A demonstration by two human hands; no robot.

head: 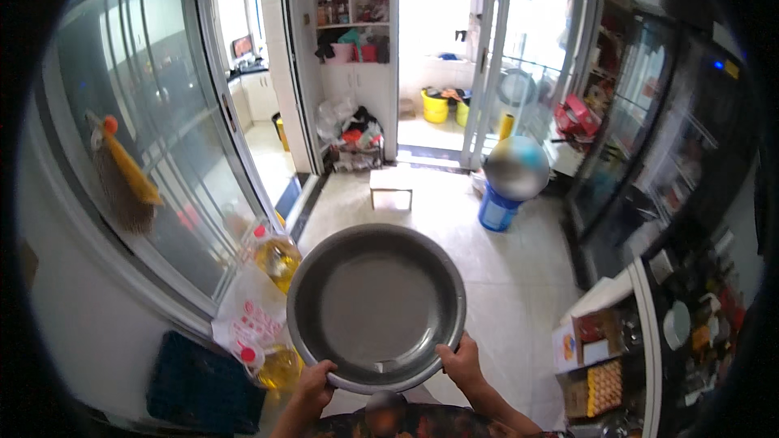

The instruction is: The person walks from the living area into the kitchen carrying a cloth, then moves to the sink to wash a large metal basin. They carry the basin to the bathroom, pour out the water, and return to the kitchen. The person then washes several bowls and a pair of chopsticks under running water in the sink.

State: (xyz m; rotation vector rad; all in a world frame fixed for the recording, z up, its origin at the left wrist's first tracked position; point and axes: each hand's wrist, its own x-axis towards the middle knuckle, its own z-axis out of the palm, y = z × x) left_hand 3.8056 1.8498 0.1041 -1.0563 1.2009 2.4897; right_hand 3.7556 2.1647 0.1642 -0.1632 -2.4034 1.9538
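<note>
A large round grey basin (377, 307) is held out in front of me, over the tiled floor. My left hand (314, 382) grips its rim at the lower left, with the thumb over the edge. At the lower right, my right hand (461, 360) grips the same rim, its thumb on top and its fingers mostly hidden below. A little liquid or a wet shine shows on the basin's bottom near me; which of these I cannot tell.
Bottles of yellow oil (278, 261) and a white printed bag (252, 310) stand left of the basin. Ahead is a low stool (391, 187). A blue bucket (499, 210) stands to its right, before sliding glass doors. An egg tray (604, 388) lies on the right-hand shelf.
</note>
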